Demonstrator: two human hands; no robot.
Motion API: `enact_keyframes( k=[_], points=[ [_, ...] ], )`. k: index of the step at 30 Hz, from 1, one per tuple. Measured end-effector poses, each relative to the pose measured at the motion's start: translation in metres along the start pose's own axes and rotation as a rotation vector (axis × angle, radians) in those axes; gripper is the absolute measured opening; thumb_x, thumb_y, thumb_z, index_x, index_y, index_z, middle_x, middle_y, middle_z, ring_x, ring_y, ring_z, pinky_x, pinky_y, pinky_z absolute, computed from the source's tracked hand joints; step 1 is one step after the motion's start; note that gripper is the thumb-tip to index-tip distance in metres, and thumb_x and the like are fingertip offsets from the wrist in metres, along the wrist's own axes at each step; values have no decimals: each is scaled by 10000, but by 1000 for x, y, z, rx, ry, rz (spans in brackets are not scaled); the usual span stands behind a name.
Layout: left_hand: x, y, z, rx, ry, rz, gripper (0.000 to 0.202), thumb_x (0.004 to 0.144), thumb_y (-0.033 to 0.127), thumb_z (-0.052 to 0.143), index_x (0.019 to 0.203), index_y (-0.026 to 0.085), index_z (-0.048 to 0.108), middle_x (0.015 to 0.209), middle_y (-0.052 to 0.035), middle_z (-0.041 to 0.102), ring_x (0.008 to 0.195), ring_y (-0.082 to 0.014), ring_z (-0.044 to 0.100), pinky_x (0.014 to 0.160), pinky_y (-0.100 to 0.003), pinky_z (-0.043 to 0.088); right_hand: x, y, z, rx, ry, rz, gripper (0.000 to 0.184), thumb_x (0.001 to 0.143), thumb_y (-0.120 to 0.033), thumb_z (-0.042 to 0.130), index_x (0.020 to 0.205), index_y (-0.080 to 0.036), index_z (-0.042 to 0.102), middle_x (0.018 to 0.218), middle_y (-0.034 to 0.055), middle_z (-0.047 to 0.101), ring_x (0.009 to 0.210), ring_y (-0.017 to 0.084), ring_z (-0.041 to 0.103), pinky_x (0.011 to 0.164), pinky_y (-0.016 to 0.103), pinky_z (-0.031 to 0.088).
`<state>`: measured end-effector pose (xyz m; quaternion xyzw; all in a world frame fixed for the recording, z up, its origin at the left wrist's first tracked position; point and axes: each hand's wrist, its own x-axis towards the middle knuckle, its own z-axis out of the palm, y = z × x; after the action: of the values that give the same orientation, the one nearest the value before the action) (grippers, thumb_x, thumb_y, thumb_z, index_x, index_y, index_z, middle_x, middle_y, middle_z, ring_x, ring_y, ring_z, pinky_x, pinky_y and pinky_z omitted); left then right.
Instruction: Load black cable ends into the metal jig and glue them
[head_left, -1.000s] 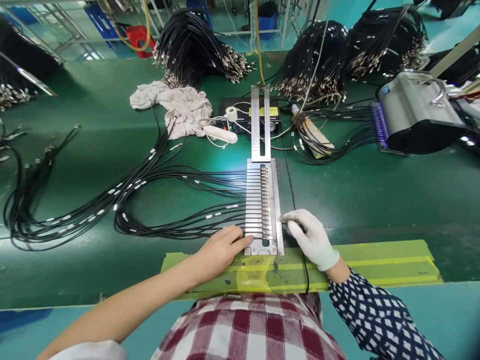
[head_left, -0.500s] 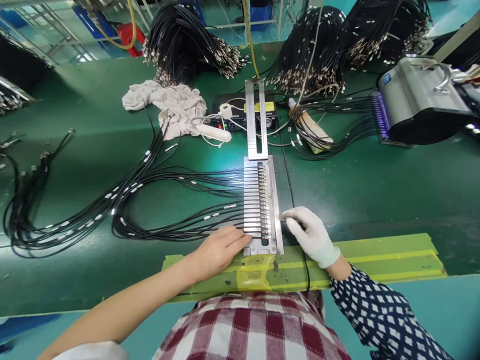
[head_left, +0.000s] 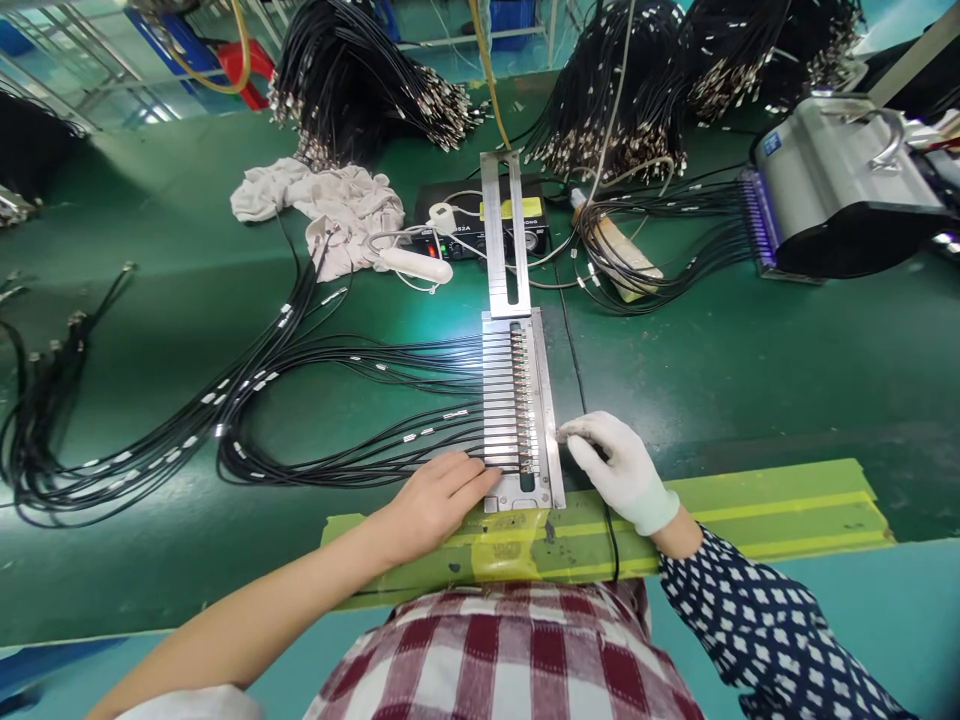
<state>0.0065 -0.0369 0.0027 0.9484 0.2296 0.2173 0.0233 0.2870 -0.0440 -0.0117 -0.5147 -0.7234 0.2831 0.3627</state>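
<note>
A flat metal fixture [head_left: 501,492] lies on the bench before me, with a row of black cables [head_left: 435,362] laid side by side across it. Their small metal connectors [head_left: 520,400] line up over its slot. My bare left hand [head_left: 439,502] rests flat at the fixture's lower left, fingers stretched out and fingertips touching the lowest cables. Along the fixture's right side runs a thin metal strip [head_left: 555,460]. My right hand [head_left: 619,470], in a white glove, is closed in a pinch at this strip's outer edge; its fingertips partly cover the spot.
Behind the fixture's hinged slotted plate [head_left: 493,235] is a black control box [head_left: 427,205]. A white cloth [head_left: 352,210] lies left of it. Cable bundles [head_left: 360,70] line the back. A grey machine [head_left: 832,190] stands at right. Green-yellow tape [head_left: 787,510] covers the front edge.
The view has shifted slightly, so the bench things appear a little further left. Both hands keep nearly the same places on the fixture.
</note>
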Motion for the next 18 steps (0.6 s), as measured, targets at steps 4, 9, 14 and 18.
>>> enact_keyframes(
  k=[4, 9, 14, 18],
  points=[
    [-4, -1, 0, 10, -33, 33, 296, 960, 53, 372, 1150, 91, 596, 899, -113, 677, 753, -179, 596, 681, -325, 535, -1, 0, 1, 10, -3, 8, 148, 973, -270, 530, 980, -235, 674, 935, 32, 709, 894, 195, 644, 821, 361, 512],
    [-8, 1, 6, -26, -13, 5, 293, 945, 40, 400, 1149, 94, 602, 902, -114, 675, 784, -186, 609, 707, -324, 536, 0, 0, 0, 12, -6, 5, 146, 974, -275, 532, 976, -234, 672, 931, 36, 709, 890, 200, 644, 818, 368, 515],
    [-12, -1, 17, -224, 28, -117, 269, 941, 51, 446, 1157, 130, 586, 936, -95, 674, 836, -172, 599, 763, -297, 538, 0, 0, 0, 11, -9, 9, 162, 977, -285, 521, 968, -233, 674, 935, 45, 713, 891, 208, 649, 826, 380, 520],
    [-18, 1, 17, -246, 13, -176, 313, 952, 66, 418, 1180, 164, 608, 993, -97, 640, 902, -170, 591, 785, -298, 518, 0, 0, 0, 0, -8, 12, 174, 979, -300, 513, 967, -231, 673, 928, 50, 715, 884, 211, 649, 817, 381, 525]
  ],
)
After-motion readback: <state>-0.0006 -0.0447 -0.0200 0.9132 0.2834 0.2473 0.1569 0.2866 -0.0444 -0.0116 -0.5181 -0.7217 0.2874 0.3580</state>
